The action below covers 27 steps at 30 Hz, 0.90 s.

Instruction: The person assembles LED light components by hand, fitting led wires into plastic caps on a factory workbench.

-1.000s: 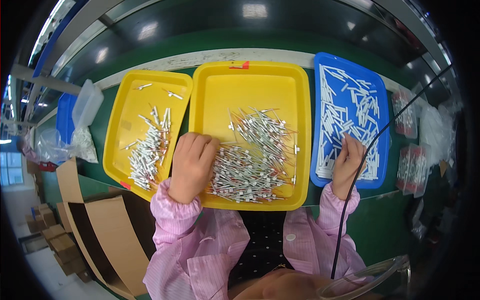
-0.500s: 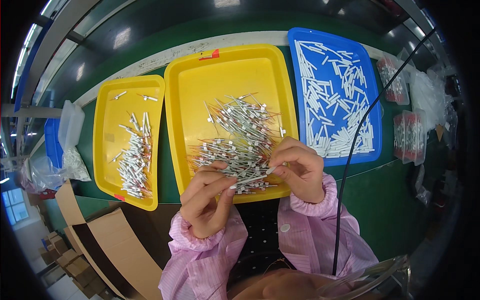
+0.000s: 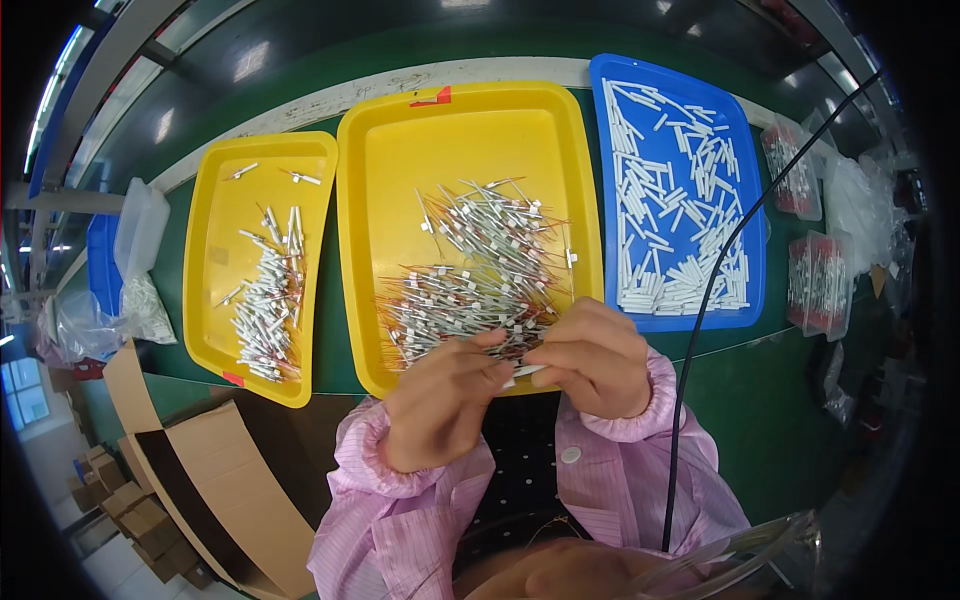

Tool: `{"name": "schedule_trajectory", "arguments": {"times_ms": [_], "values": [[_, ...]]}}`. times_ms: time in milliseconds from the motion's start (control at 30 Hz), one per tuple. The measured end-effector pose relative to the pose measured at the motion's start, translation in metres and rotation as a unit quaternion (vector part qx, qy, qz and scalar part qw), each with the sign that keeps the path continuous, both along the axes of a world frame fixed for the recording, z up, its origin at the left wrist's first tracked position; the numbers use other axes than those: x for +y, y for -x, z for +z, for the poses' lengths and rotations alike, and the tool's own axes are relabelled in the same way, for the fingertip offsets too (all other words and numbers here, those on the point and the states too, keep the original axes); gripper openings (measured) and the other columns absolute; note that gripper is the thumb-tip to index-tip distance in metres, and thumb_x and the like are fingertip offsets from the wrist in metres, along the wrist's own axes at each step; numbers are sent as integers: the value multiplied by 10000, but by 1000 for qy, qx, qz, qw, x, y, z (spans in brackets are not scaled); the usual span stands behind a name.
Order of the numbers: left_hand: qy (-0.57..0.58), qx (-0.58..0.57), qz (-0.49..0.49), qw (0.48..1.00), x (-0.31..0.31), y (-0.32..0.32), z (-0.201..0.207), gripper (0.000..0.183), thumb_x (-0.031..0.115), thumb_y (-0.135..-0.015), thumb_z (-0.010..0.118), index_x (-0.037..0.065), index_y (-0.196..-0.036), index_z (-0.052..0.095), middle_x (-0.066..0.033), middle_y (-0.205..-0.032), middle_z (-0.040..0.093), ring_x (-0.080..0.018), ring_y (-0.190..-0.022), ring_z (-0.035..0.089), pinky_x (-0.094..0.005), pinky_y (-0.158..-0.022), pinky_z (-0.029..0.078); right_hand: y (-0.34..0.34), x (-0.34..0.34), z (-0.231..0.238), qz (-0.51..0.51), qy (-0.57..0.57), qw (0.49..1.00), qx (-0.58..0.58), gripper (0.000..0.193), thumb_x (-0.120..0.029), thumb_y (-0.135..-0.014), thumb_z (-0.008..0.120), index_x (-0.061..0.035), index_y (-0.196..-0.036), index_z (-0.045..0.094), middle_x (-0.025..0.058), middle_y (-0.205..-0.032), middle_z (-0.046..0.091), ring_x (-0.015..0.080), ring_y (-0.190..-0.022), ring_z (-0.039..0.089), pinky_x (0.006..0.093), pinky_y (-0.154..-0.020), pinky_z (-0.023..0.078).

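My left hand [image 3: 445, 405] and my right hand [image 3: 597, 362] meet over the near edge of the middle yellow tray [image 3: 590, 250]. Both are closed, fingertips almost touching. Between them shows a short white tube [image 3: 528, 370], pinched by my right fingers. The left fingertips close on its other end or on a thin rod-shaped part joined to it; the fingers hide which. Just beyond my hands lies a heap of thin rod-shaped parts [image 3: 450, 300] with reddish wire leads and small white tags.
To the left, a smaller yellow tray [image 3: 190, 280] holds similar parts. On the right, a blue tray [image 3: 660, 322] contains loose white tubes [image 3: 680, 205]. Clear plastic boxes [image 3: 820, 280] stand farther right. A black cable [image 3: 720, 270] hangs across the view. An open carton [image 3: 240, 490] sits at lower left.
My hands have drawn closer together and turned inward, the left moving right. The thin part that stretched visibly between them is now mostly covered by fingers. The view has shifted slightly.
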State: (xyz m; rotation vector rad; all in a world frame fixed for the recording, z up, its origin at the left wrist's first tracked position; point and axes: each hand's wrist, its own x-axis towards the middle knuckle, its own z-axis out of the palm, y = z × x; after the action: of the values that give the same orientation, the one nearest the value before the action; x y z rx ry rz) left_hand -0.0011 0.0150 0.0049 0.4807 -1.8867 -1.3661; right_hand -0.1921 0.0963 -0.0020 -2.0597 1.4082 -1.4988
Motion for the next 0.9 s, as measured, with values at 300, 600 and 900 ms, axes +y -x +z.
{"name": "schedule_trajectory", "arguments": {"times_ms": [300, 600, 900], "values": [[478, -181, 229, 829, -31, -32, -24, 199, -16, -769, 693, -63, -959, 661, -169, -950, 688, -272, -843, 682, -346, -726, 555, -5, 4, -10, -205, -179, 958, -91, 194, -35, -842, 658, 22, -1024, 623, 153, -922, 619, 305, -779, 592, 356, -692, 474], [428, -373, 426, 705, -93, -33, -23, 154, -2, -785, 679, -3, -939, 672, -158, -943, 639, -331, -882, 606, -420, -776, 487, 65, 7, -46, -443, -277, 808, 272, 336, 5, -837, 624, 14, -1170, 579, 204, -1121, 538, 373, -960, 571, 430, -805, 490], [367, -420, 236, 796, -100, 47, -65, 144, 130, -789, 627, 2, -750, 574, -145, -771, 578, -300, -730, 620, -374, -575, 529, 72, -3, -53, -433, -246, 822, 275, 80, 14, -802, 614, 6, -830, 539, 186, -834, 536, 385, -756, 583, 441, -629, 483]]}}
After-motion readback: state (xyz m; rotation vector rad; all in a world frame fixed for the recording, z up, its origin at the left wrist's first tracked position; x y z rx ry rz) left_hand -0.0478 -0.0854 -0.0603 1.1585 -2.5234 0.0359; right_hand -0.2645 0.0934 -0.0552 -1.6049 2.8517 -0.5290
